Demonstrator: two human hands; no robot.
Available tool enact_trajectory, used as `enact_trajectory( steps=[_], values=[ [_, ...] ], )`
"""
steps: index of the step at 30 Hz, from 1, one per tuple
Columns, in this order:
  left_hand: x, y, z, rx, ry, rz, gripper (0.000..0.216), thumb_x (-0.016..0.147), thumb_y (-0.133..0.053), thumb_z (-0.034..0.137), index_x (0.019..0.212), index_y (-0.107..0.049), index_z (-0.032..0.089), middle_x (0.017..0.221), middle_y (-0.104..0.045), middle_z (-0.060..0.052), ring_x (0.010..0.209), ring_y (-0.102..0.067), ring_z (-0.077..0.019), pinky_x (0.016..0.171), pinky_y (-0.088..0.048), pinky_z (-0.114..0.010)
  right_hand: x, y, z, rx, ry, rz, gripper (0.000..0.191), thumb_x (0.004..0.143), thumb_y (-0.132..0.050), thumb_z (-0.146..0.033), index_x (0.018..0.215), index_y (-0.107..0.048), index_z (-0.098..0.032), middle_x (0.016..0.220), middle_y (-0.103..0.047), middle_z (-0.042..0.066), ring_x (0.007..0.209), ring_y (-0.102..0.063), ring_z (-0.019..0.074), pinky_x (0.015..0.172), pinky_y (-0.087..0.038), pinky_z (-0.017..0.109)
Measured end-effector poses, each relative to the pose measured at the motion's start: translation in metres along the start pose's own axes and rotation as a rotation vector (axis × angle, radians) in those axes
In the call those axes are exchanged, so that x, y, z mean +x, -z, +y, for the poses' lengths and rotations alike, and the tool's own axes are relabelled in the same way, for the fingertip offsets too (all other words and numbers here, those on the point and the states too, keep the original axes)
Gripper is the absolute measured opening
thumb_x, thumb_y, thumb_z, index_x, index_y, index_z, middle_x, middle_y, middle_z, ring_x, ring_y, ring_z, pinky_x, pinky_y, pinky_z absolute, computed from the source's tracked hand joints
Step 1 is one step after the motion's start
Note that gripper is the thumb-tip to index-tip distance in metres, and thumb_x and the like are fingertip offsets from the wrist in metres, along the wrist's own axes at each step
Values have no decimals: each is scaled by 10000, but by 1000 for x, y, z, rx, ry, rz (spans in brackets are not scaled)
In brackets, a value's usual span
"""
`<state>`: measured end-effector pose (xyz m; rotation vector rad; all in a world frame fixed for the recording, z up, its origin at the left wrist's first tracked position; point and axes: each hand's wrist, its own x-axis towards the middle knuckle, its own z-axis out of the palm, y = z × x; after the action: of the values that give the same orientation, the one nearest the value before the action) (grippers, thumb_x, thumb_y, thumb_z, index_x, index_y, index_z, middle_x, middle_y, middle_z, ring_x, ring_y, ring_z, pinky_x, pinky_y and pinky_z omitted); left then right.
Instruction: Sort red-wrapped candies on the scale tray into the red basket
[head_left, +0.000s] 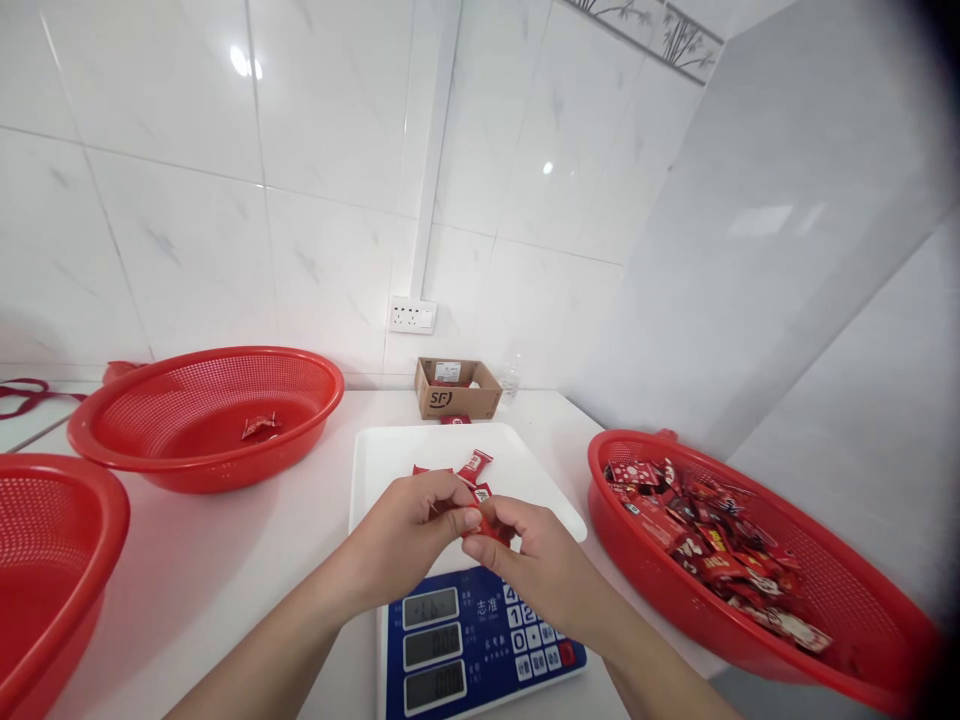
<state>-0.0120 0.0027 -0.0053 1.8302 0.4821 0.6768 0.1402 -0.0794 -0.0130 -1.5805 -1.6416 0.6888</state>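
Over the front of a digital scale's white pan (517, 455), both of my hands meet at a small red wrapped packet (489, 518). My left hand (416, 525) pinches one side of it between thumb and fingers. The thumb and fingers of my right hand (536, 550) are closed on the other side. Much of the packet is hidden by the fingers. Just beyond them, a few red wrapped sweets (475, 465) lie on the pan. Below my hands is the scale's blue panel (487, 650), with its displays and white keys partly covered by my right hand.
At right, a red basket (637, 545) holds many red wrapped sweets. Another red basket (202, 465), at back left, has a few packets inside; a third basket (97, 500) is at near left. Behind the scale stand a cardboard box (469, 403) and a clear bottle (512, 378).
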Motion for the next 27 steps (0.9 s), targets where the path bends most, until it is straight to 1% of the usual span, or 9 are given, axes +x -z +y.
enact_trajectory(
  steps=[4,7,11,15,18,20,22,25,27],
  values=[
    [-2,-2,2,64,10,1,238,869,-507,254,642,-551,196,647,-532,28,647,-473,-145,602,-359,-261,-1,-4,3,-49,9,16,280,859,-508,-384,651,-446,-208,621,-411,-40,605,-368,140,558,-302,268],
    [-3,0,3,-30,10,7,219,900,-492,308,726,-565,196,706,-580,16,682,-522,-148,645,-411,-269,-2,-4,1,-78,53,48,300,839,-502,-366,611,-369,-222,604,-388,-42,593,-356,142,555,-287,273],
    [-4,8,6,-137,20,97,183,892,-532,361,825,-574,196,712,-564,24,683,-549,-138,673,-460,-267,-4,2,0,-92,99,134,322,837,-500,-366,603,-327,-227,611,-380,-39,597,-358,144,562,-290,273],
    [-5,18,9,-54,9,172,217,888,-539,402,817,-576,201,660,-537,37,631,-525,-133,602,-442,-246,-4,11,5,-72,100,207,357,844,-503,-409,586,-335,-228,599,-374,-39,586,-364,143,554,-308,270],
    [-4,22,6,107,19,188,224,898,-517,399,810,-588,206,687,-583,20,647,-549,-150,586,-443,-252,-1,15,13,-50,71,247,358,839,-491,-424,576,-342,-233,581,-354,-45,561,-356,137,530,-311,263],
    [-3,21,1,294,20,173,230,923,-463,372,841,-606,212,754,-646,-8,678,-582,-172,611,-461,-279,4,17,20,-50,46,265,354,831,-481,-426,568,-341,-235,568,-351,-47,553,-355,135,525,-312,262],
    [-2,18,-6,453,0,122,233,928,-444,337,882,-639,216,855,-690,-44,779,-614,-216,678,-479,-330,10,17,27,-68,18,270,357,821,-485,-422,558,-333,-235,556,-351,-49,552,-360,135,528,-311,262],
    [0,13,-15,555,-56,-12,168,868,-547,266,940,-692,222,992,-709,-72,1021,-589,-291,863,-458,-421,18,13,36,-116,-21,270,369,843,-474,-432,567,-332,-232,551,-350,-52,551,-365,135,526,-305,261],
    [1,11,-20,602,-87,-106,194,820,-604,208,986,-703,221,1058,-710,-75,1110,-558,-307,967,-409,-453,21,9,39,-149,-34,269,377,876,-448,-450,586,-341,-232,556,-362,-52,549,-375,137,521,-307,260]
  ],
)
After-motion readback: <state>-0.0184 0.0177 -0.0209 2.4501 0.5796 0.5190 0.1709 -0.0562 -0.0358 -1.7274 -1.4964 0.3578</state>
